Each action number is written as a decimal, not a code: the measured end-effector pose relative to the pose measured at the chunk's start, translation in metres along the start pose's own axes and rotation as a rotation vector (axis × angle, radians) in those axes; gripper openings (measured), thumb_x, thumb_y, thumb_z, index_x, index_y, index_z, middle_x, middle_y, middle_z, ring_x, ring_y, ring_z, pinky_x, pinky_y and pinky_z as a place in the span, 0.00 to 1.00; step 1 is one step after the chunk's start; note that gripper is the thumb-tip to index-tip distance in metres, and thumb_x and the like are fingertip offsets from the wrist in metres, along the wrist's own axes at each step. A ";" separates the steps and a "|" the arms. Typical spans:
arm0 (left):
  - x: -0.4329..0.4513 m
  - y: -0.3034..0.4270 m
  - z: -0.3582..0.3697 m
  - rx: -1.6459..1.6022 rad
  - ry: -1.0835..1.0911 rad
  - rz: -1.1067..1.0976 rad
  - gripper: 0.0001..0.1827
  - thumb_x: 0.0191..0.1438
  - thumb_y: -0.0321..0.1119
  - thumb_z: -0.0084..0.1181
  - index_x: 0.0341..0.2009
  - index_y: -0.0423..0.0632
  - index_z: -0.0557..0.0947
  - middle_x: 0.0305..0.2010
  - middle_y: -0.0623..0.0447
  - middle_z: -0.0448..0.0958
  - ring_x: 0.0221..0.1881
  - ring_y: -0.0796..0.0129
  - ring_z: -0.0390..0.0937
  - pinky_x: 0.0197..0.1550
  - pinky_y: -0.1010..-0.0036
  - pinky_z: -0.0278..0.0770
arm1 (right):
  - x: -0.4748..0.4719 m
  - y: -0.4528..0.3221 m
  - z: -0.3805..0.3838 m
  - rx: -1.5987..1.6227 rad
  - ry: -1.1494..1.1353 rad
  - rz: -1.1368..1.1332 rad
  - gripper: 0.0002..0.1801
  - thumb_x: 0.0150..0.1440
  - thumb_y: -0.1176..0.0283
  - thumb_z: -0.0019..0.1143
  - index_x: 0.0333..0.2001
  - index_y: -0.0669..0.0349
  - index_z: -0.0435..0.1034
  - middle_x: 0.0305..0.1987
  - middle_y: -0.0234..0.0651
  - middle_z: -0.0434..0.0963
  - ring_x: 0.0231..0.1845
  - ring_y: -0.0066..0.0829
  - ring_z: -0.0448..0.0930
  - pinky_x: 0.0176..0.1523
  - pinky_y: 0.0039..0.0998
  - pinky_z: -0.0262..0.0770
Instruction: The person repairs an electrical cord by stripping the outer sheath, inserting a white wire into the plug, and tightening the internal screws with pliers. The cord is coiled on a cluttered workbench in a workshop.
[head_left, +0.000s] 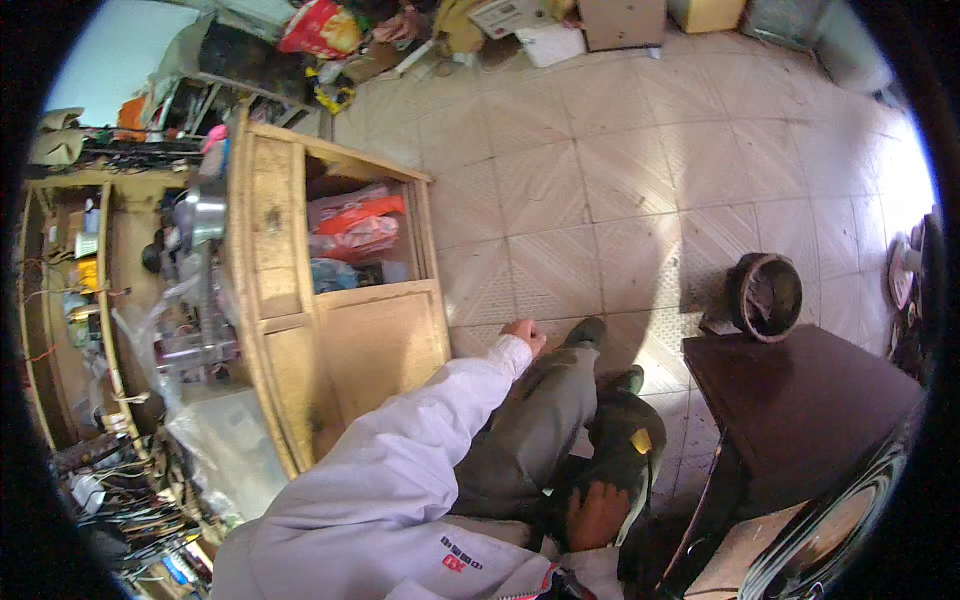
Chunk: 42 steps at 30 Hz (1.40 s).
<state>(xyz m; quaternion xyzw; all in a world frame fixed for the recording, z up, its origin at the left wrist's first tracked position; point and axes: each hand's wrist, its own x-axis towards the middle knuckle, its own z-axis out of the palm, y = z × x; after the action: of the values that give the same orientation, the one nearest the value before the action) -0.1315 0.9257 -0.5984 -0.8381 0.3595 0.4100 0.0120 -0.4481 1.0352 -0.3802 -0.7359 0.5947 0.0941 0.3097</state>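
Note:
My left hand is stretched forward past the left knee, over the tiled floor, with its fingers curled in. Nothing shows in it. Low in my lap, my right hand lies against dark cloth by the right thigh; its fingertips and whatever is under them are hard to make out. A small yellow patch sits on the dark right knee. Grey trousers cover my left leg. To the left of the outstretched arm stands a wooden cabinet with plastic bags in its open compartment.
A dark brown table stands at the right, with a round, dark-rimmed container just beyond it. Coiled cable hangs at lower right. Cluttered shelves and tangled wires fill the left. Boxes line the far side.

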 end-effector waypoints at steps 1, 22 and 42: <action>-0.011 -0.016 -0.014 -0.017 0.016 -0.024 0.16 0.50 0.46 0.67 0.36 0.48 0.88 0.39 0.43 0.87 0.43 0.45 0.84 0.50 0.56 0.82 | -0.002 -0.010 -0.008 0.000 -0.019 -0.023 0.17 0.48 0.65 0.73 0.34 0.63 0.73 0.35 0.49 0.76 0.42 0.55 0.77 0.47 0.53 0.73; 0.094 -0.193 -0.183 -0.461 0.148 -0.452 0.17 0.52 0.48 0.69 0.40 0.49 0.86 0.39 0.46 0.86 0.41 0.53 0.86 0.46 0.61 0.84 | 0.264 -0.306 -0.084 0.019 -0.440 -0.368 0.12 0.54 0.69 0.65 0.40 0.62 0.74 0.36 0.48 0.76 0.41 0.55 0.78 0.44 0.52 0.75; 0.273 -0.373 -0.268 -1.361 0.805 -0.756 0.20 0.63 0.49 0.62 0.50 0.48 0.79 0.42 0.52 0.79 0.38 0.61 0.79 0.41 0.65 0.78 | 0.486 -0.364 0.096 0.057 -0.790 -0.552 0.14 0.55 0.72 0.66 0.44 0.65 0.74 0.41 0.51 0.80 0.45 0.54 0.81 0.46 0.49 0.79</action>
<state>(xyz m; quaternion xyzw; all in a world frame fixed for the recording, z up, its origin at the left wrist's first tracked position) 0.3895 0.9561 -0.7137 -0.8074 -0.2883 0.1770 -0.4834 0.0476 0.7290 -0.5772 -0.7654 0.2164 0.2642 0.5455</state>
